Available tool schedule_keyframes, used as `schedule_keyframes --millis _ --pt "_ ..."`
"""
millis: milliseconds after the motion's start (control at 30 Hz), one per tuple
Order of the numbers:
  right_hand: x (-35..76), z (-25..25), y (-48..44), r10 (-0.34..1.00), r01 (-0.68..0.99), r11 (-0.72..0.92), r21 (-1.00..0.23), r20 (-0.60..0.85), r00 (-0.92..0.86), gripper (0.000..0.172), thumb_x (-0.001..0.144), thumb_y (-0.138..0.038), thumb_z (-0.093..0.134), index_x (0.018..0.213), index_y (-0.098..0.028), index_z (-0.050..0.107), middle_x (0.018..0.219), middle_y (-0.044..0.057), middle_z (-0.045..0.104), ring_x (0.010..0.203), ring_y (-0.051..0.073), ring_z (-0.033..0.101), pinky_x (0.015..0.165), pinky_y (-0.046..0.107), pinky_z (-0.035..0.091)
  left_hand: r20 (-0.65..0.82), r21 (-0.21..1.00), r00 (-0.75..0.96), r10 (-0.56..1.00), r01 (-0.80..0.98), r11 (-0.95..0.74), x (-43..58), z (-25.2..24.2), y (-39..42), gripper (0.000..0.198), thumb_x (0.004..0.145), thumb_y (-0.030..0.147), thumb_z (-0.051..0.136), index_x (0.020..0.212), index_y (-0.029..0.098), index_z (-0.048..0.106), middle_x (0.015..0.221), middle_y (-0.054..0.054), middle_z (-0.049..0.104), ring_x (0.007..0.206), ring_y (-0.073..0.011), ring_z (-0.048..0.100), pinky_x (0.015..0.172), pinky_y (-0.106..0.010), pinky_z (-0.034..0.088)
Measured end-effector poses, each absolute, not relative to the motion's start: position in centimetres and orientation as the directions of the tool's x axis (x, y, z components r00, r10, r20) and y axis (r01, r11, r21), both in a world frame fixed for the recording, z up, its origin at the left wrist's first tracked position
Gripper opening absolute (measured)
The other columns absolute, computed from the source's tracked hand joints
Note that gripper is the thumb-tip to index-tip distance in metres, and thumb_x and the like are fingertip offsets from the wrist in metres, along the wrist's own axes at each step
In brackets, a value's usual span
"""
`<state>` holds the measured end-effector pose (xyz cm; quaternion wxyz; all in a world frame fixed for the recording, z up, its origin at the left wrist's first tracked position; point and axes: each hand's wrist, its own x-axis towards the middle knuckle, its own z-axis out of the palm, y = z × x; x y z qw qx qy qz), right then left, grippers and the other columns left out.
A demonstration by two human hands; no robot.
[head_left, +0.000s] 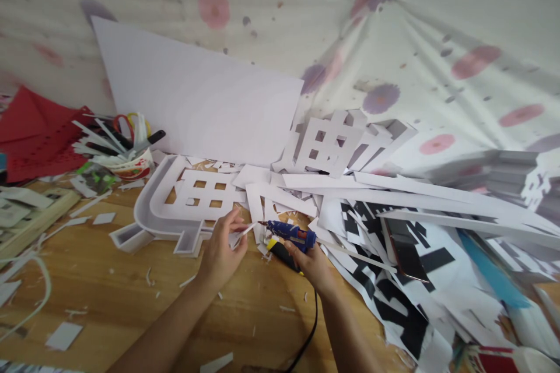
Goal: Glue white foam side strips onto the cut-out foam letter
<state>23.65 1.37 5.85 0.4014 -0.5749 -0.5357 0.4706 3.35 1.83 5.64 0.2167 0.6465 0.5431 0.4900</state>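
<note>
My right hand (311, 261) grips a blue glue gun (292, 235) with a black and yellow handle, its nozzle pointing left. My left hand (221, 247) pinches a small white foam strip (243, 232) held just in front of that nozzle. Both hands hover over a wooden floor (114, 291). Right behind the left hand lies a white foam-board letter shape (184, 201) with raised side walls and square cut-outs. The glue gun's black cord (308, 332) runs down toward me.
A large white board (196, 93) leans on a flowered cloth. Another cut-out shape (332, 143) and long white strips (394, 192) pile up at right over black-and-white printed paper (394, 280). A cup of tools (126, 154), red paper (35, 134) and scraps lie at left.
</note>
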Motion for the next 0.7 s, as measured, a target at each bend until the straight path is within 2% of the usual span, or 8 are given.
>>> schedule_keyframes --millis 467,700 --pt "23.61 6.06 1.15 0.989 0.211 -0.105 -0.972 -0.125 -0.084 0.045 0.067 -0.057 0.062 0.087 -0.017 0.065 0.051 -0.004 0.044 0.048 0.010 0.038 0.044 0.022 0.033 0.427 0.796 -0.062 0.902 0.499 -0.342 3.35 5.34 1.90 0.049 0.073 0.014 0.053 0.120 0.022 0.040 0.094 -0.005 0.061 0.091 -0.0171 0.062 0.086 -0.033 0.046" --pt "23.27 6.53 0.87 0.986 0.201 -0.067 -0.977 -0.096 -0.135 0.042 0.069 -0.053 0.062 0.088 -0.015 0.065 0.050 -0.005 0.041 0.048 0.009 0.035 0.044 0.021 0.031 0.446 0.770 -0.041 0.894 0.527 -0.360 3.36 5.32 1.89 0.050 0.074 0.011 0.051 0.121 0.022 0.038 0.096 -0.006 0.059 0.086 -0.0154 0.063 0.081 -0.030 0.048"
